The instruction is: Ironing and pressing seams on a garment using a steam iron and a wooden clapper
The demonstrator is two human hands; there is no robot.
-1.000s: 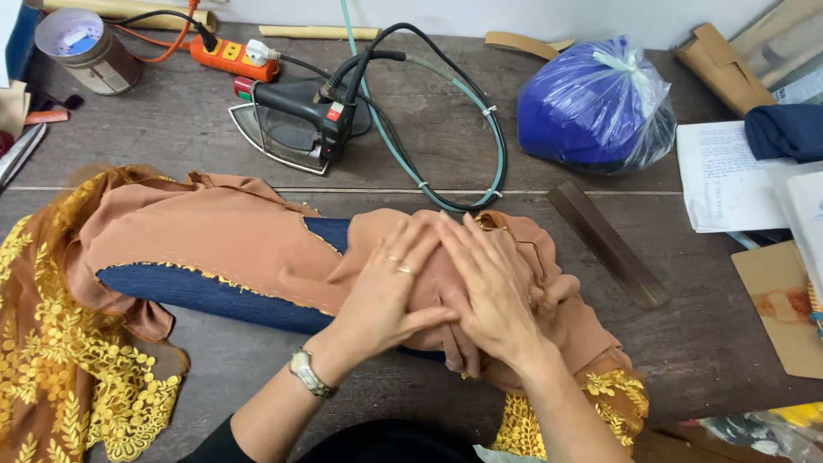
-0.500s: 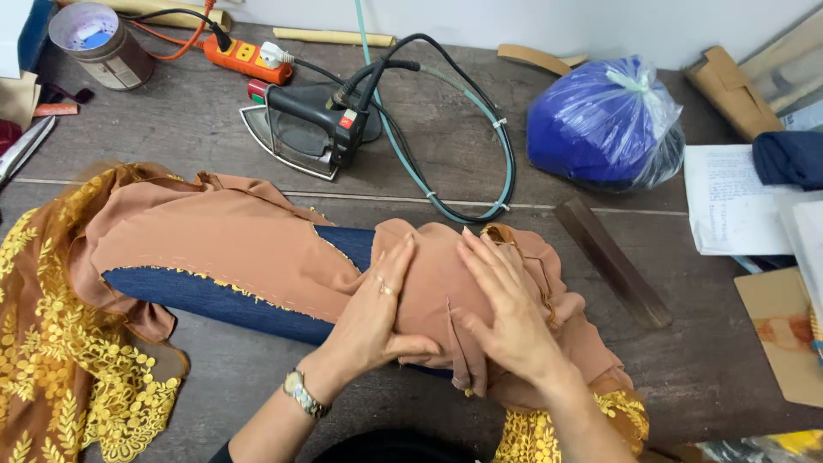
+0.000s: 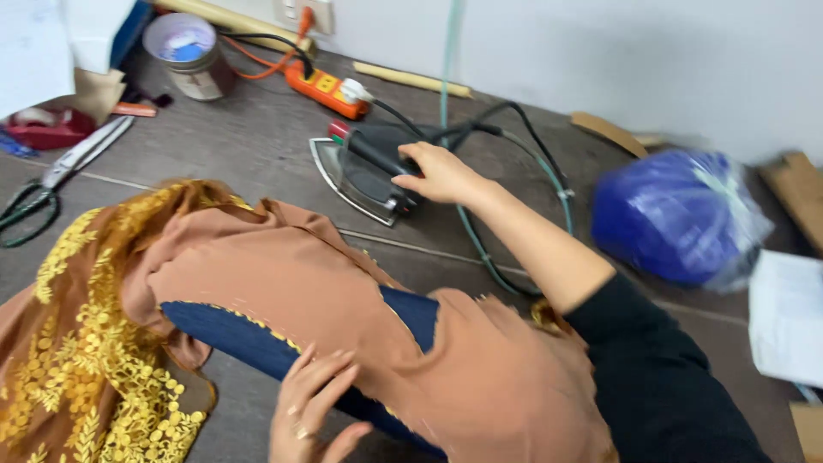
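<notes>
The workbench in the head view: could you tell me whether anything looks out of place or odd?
Nothing is spilled or damaged. The iron's cord loops loosely across the table beside the right hand, and open scissors lie near the embroidered fabric under the left hand.

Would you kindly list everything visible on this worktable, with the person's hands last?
iron: one, black and silver, table centre
brown fabric: one, gold embroidery at left, draped over pad
pressing pad: one, dark blue, under fabric
power strip: one, orange, by wall
scissors: one pair, far left
tin: one, round, back left
plastic bag: one, blue, right
paper: white, right edge
right hand: on the iron's handle
left hand: resting on pad's edge
</notes>
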